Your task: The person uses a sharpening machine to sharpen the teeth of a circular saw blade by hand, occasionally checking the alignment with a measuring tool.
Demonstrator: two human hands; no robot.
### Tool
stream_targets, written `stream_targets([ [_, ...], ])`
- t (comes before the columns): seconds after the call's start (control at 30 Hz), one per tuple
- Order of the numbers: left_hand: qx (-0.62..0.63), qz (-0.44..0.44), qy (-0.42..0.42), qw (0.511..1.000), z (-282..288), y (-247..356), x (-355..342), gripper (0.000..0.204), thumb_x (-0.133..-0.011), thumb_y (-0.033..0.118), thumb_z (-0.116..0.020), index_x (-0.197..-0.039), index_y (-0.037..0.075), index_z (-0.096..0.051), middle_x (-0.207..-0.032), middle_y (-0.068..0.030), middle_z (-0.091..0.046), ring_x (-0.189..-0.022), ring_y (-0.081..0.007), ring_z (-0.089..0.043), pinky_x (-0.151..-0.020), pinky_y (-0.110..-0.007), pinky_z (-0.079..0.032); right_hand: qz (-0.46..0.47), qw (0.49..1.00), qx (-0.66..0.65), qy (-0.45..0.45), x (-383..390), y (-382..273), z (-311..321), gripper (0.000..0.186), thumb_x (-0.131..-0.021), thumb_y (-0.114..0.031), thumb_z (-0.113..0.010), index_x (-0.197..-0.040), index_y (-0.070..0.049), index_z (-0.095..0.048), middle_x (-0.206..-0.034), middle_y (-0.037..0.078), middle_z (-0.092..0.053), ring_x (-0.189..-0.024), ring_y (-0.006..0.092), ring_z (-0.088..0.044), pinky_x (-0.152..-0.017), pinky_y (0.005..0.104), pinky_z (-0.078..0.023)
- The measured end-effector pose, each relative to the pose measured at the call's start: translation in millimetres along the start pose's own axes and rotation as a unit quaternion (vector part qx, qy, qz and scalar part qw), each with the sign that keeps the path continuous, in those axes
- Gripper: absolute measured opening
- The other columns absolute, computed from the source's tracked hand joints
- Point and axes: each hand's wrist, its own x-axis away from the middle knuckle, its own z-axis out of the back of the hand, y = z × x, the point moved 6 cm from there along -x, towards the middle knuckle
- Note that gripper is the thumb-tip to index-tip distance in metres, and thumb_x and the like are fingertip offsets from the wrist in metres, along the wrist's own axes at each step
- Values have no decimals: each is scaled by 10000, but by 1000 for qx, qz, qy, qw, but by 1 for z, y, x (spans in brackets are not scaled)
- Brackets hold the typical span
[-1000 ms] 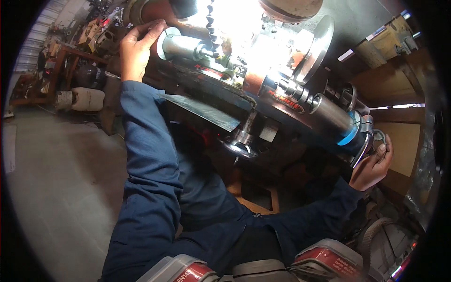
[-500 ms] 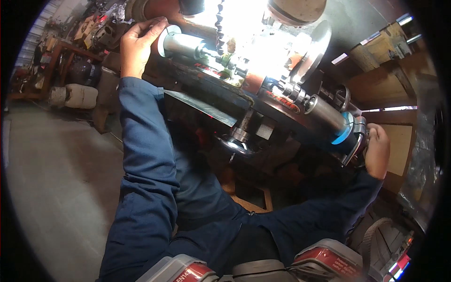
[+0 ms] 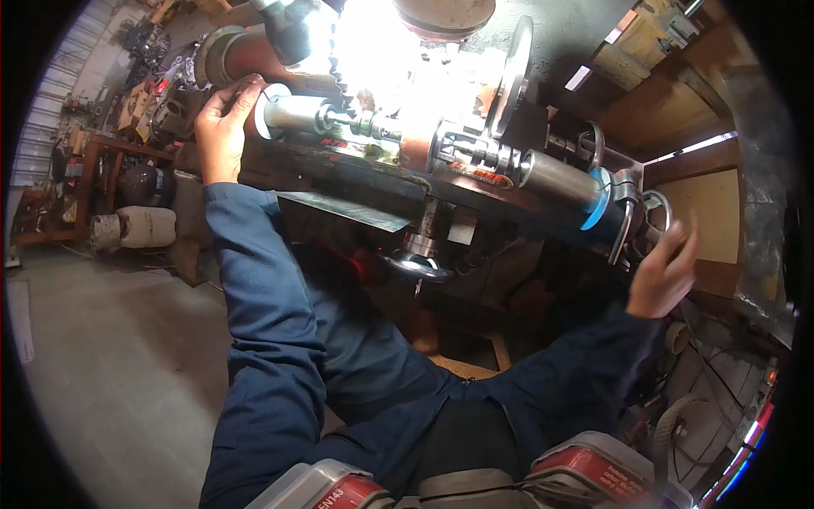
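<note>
My left hand point(image 3: 225, 127) is at the left end of a long machine with a camshaft-like lobed shaft. Its thumb and fingers pinch the rim of a pale disc point(image 3: 262, 111), which caps a grey metal cylinder point(image 3: 298, 114). The lobed shaft point(image 3: 479, 151) runs rightward from there to a second metal cylinder point(image 3: 555, 178) with a blue ring point(image 3: 599, 200). Off the machine's right end, my right hand point(image 3: 664, 273) hangs near a bent metal lever point(image 3: 623, 231) and a handwheel point(image 3: 657, 212). Its fingers are apart, slightly blurred, with nothing seen in them.
A chrome handwheel point(image 3: 417, 265) juts from the machine's front, below a flat metal plate point(image 3: 352, 209). Glare washes out the centre around a large upright wheel point(image 3: 515, 76). A lamp head point(image 3: 292, 30) hangs above. Shelves of parts point(image 3: 153, 97) stand at left, wooden panels point(image 3: 691, 212) at right.
My right hand has come off the lever end of the machine and moved slightly down and left. My left hand stays at the disc. The view has shifted, so the machine appears farther up and left.
</note>
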Motion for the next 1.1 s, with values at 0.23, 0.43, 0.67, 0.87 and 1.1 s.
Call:
stream_targets([
  [0.23,17,7,5,1000,2,-2,1,242,-828,105,-748,-1007,-48,-691,-981,-94,-714,-925,-127,-642,-885,-260,-480,46,998,-53,-4,9,-13,-21,327,-1014,-244,-450,-1207,-31,-606,-1072,180,-675,-956,320,-678,-790,365,-526],
  [0.43,11,12,6,1000,-1,-2,-1,260,-829,116,-750,-1020,-49,-687,-981,-93,-714,-929,-125,-643,-885,-255,-478,64,994,-42,-79,-10,-4,-25,276,-989,-195,-488,-1159,-41,-641,-1053,172,-679,-971,283,-668,-815,349,-505],
  [0.67,15,13,-7,1000,-3,-7,-5,273,-829,141,-754,-1021,-44,-691,-991,-88,-713,-936,-119,-637,-892,-250,-472,-9,987,-3,-158,-29,-8,-29,265,-970,-180,-509,-1156,-49,-645,-1047,169,-681,-982,276,-657,-850,341,-489],
  [0.87,-5,14,-4,1000,-1,-5,-5,282,-829,157,-758,-1018,-41,-693,-981,-82,-717,-929,-118,-638,-886,-247,-472,-19,966,26,-257,-52,13,-51,276,-949,-201,-513,-1113,-33,-658,-1026,168,-686,-966,274,-656,-849,358,-481],
  [1.1,-13,5,3,1000,3,-3,-3,282,-825,161,-760,-1011,-41,-696,-975,-84,-719,-920,-119,-642,-871,-252,-480,-14,971,31,-235,-41,6,-50,296,-949,-219,-509,-1120,-26,-653,-1048,168,-680,-979,283,-651,-857,368,-479],
])
